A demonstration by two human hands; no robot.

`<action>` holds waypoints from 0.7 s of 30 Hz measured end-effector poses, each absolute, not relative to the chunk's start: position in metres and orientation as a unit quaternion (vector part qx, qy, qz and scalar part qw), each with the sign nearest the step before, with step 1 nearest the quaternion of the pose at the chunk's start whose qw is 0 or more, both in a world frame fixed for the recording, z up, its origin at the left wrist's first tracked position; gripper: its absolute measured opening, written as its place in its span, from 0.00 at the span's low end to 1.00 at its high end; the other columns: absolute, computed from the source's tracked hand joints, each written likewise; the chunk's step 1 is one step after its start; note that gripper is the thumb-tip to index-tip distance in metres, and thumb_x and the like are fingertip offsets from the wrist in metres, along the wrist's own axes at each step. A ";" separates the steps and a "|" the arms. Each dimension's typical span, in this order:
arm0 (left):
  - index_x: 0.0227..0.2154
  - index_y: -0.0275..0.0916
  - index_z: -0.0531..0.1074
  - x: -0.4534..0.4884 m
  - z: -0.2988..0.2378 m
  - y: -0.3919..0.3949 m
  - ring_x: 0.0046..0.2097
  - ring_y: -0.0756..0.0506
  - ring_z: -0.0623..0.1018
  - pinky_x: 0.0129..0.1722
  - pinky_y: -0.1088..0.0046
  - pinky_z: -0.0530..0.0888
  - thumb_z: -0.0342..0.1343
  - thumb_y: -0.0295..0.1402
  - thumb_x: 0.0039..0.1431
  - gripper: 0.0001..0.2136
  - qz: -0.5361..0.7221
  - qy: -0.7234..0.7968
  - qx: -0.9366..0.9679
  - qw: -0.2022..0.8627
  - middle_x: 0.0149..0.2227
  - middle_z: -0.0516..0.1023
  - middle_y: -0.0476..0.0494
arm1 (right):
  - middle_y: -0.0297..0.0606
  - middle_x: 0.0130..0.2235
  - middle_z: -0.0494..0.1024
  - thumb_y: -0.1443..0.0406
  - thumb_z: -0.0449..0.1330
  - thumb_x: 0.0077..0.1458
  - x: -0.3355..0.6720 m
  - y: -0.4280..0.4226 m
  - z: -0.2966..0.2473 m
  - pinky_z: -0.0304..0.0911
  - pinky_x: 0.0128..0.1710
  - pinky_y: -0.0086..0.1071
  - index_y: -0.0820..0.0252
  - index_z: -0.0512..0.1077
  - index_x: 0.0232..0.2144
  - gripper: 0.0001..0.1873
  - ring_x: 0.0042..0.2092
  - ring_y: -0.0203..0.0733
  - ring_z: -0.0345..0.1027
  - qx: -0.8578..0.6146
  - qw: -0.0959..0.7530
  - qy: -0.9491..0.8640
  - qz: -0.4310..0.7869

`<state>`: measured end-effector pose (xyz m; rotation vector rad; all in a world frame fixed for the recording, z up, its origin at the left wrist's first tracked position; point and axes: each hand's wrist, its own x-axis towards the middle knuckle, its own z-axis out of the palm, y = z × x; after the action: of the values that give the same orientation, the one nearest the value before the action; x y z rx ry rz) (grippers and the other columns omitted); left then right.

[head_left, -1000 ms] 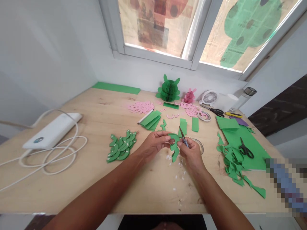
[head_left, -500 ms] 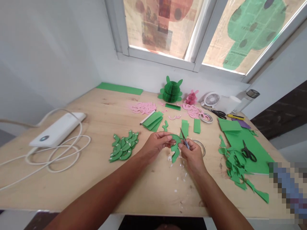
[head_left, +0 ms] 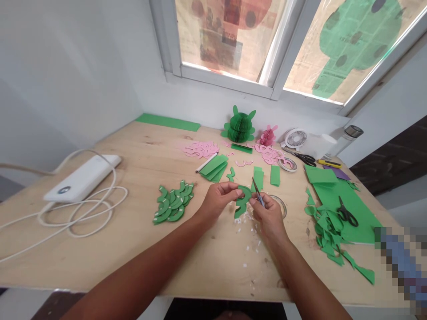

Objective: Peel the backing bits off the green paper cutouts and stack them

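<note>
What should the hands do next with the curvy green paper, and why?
Maybe pick gently at the green paper with the right hand's thumb: the left hand pinches the paper, that thumb is right beside it, the pointed tool aims away, and white bits lie below. I can't tell whether the paper has a white strip on it.

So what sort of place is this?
Likely a papercraft worktable by a window: a cut green paper piece in the left hand, black scissors on a green sheet, and a green paper figure near the wall.
</note>
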<state>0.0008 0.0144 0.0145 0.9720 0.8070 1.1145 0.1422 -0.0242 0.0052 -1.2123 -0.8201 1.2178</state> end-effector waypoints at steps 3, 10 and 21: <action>0.24 0.35 0.76 0.000 0.017 0.013 0.27 0.49 0.72 0.30 0.74 0.68 0.63 0.33 0.42 0.06 0.488 0.381 0.488 0.615 0.24 0.76 0.48 | 0.22 0.15 0.56 0.59 0.66 0.39 0.144 -0.024 0.006 0.36 0.15 0.25 0.62 0.71 0.31 0.16 0.16 0.25 0.40 -0.514 0.583 -0.358 0.517; 0.23 0.35 0.75 0.000 0.014 0.012 0.27 0.49 0.72 0.29 0.73 0.68 0.62 0.34 0.43 0.07 0.478 0.385 0.526 0.589 0.24 0.76 0.47 | 0.25 0.18 0.61 0.60 0.66 0.39 0.145 -0.025 0.005 0.38 0.17 0.25 0.61 0.71 0.30 0.15 0.18 0.26 0.43 -0.520 0.574 -0.391 0.497; 0.30 0.35 0.75 0.004 0.002 0.015 0.26 0.51 0.71 0.28 0.75 0.67 0.65 0.34 0.39 0.14 0.397 0.362 0.548 0.641 0.25 0.74 0.48 | 0.20 0.16 0.53 0.60 0.67 0.37 0.145 -0.023 0.009 0.35 0.16 0.25 0.60 0.66 0.26 0.15 0.16 0.25 0.38 -0.490 0.620 -0.318 0.524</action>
<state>0.0042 0.0155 0.0016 1.2482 0.8254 0.9050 0.1445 -0.0229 0.0090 -1.1269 -0.7306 1.2061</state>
